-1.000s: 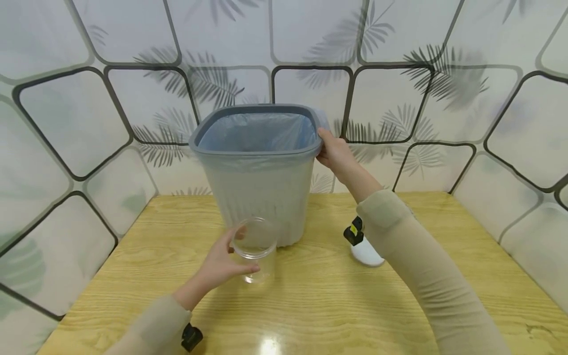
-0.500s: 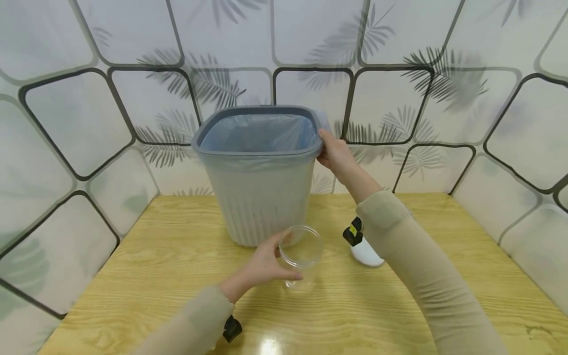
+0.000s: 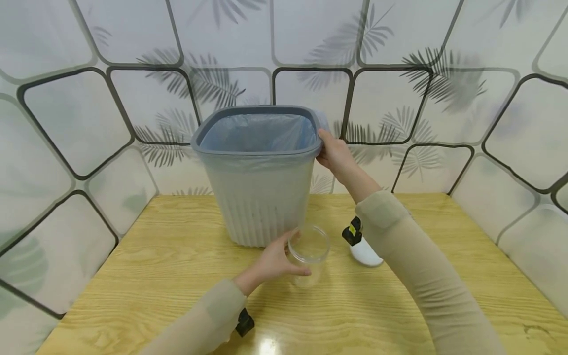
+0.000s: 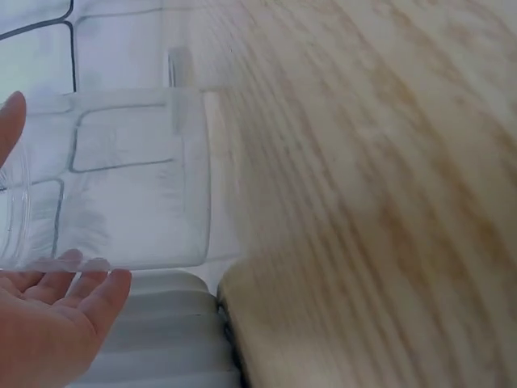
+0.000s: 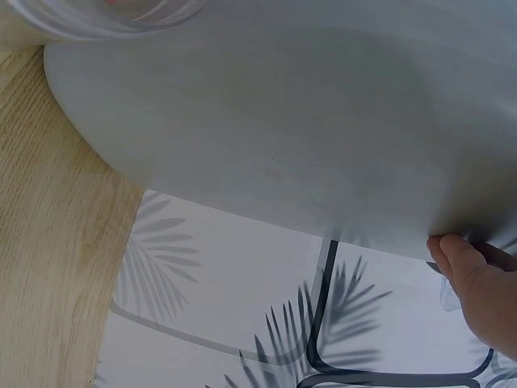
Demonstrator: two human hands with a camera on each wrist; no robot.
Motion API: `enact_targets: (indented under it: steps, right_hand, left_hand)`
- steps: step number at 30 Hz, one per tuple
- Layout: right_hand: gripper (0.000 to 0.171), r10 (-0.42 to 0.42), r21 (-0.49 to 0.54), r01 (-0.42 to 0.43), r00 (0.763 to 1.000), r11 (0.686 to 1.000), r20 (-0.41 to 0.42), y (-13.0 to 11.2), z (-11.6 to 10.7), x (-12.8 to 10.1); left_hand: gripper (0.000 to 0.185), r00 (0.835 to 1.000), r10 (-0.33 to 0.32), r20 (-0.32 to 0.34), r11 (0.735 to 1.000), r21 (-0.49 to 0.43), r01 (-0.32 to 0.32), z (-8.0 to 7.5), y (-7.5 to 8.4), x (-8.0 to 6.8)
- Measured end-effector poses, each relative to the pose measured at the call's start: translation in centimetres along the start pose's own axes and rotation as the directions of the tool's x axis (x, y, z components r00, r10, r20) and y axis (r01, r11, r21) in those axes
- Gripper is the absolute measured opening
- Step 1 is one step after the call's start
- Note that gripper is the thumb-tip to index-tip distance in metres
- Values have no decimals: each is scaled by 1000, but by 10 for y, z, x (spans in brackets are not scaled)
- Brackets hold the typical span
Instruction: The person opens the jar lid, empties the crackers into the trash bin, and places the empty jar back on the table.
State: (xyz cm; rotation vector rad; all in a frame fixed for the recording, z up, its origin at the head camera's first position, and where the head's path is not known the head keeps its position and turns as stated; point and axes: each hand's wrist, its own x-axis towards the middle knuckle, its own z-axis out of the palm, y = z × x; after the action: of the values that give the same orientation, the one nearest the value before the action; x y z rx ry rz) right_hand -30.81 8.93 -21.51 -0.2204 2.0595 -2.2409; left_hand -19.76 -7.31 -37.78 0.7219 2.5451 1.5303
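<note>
My left hand [image 3: 277, 261] holds a clear plastic jar [image 3: 309, 256] around its side, thumb in front and fingers behind. The jar is upright with its open rim up, in front of the trash can's lower right corner. Its base [image 4: 198, 178] lies close to the tabletop in the left wrist view; whether they touch I cannot tell. My right hand [image 3: 336, 153] grips the rim of the trash can [image 3: 257, 197] at its right side, thumb on top. That can is pale with a grey rim, and a translucent bag lines it. In the right wrist view, fingers [image 5: 456, 259] press its edge.
A white rounded object [image 3: 366, 254] lies on the wooden table [image 3: 177, 256], partly covered by my right sleeve and the black wrist camera [image 3: 352, 232]. Patterned walls [image 3: 443, 113] with leaf prints stand behind and on both sides.
My left hand has carried the jar rightward, from the front of the trash can to beside its lower right corner. My right hand stays on the rim.
</note>
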Motion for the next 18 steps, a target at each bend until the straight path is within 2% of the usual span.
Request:
enact_targets:
  steps: [1,4,8,14,18]
  right_hand:
    - [57,-1,-6,1,1000,1000,5,0,0,0]
    - [57,-3,-18,3,1000,1000,12,0,0,-1]
    - [57,-7,-48,8,1000,999,10,0,0,-1]
    - [60,26,-146,-23,999,989,19,0,-6,-3]
    - [62,45,-173,-32,996,984,76,4,-18,-8]
  left_hand:
    - [95,1000,-8,7,1000,3,8,1,-5,2]
    - [94,999,-30,21,999,-20,30,2,-7,1]
    - [96,998,-55,27,998,-10,56,1,-8,1]
    - [106,994,-92,52,996,2,92,-5,-7,-1]
    - [96,997,-71,34,996,-48,73,-15,-6,-6]
